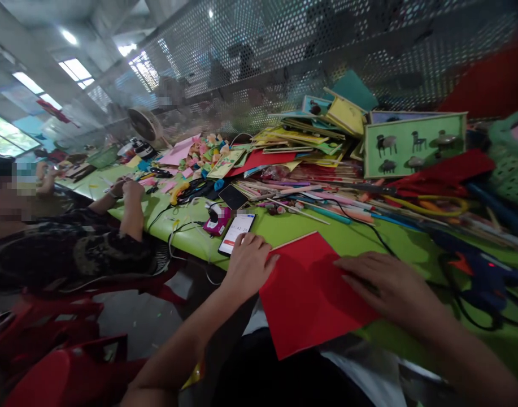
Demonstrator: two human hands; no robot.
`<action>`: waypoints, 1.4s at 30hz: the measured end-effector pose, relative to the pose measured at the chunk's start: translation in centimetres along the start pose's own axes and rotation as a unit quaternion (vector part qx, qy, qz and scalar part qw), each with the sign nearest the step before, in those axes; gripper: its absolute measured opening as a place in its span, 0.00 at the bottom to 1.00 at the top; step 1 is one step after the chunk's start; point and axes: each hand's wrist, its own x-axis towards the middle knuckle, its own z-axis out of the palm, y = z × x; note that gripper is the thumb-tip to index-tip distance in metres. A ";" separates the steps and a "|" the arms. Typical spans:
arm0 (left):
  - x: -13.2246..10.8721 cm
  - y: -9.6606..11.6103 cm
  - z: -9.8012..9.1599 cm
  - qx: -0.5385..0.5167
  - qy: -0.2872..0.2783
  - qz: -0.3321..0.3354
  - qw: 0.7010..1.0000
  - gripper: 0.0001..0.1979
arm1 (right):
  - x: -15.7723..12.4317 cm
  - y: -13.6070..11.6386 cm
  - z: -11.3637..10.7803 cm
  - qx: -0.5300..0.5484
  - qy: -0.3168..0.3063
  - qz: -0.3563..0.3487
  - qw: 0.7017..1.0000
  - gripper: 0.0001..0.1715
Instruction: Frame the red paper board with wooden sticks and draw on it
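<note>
Red paper (309,294) under both palms
Left hand (248,263) and right hand (388,285) lie flat on it, each grip released; a phone (237,233) sits on the desk (284,229) beside the left

phone screen (236,233) | digits, too blurred to read | no other text legible

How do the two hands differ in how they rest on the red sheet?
The left hand sits curled at the left corner of the red sheet; the right hand lies flat across its right side, fingers extended. Both rest palm-down on it.
</note>
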 end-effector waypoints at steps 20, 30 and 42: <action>2.4 2.1 1.7 -0.030 -0.088 0.016 0.996 0.11 | -0.7 1.7 2.7 -0.166 0.017 0.078 0.983 0.28; 2.8 2.1 1.2 0.015 -0.087 -0.011 0.996 0.14 | -0.2 0.9 1.7 -0.112 0.023 -0.003 0.993 0.24; 3.7 0.6 1.1 -0.027 -0.094 0.030 0.995 0.12 | -0.9 1.9 2.8 -0.130 0.016 0.067 0.989 0.28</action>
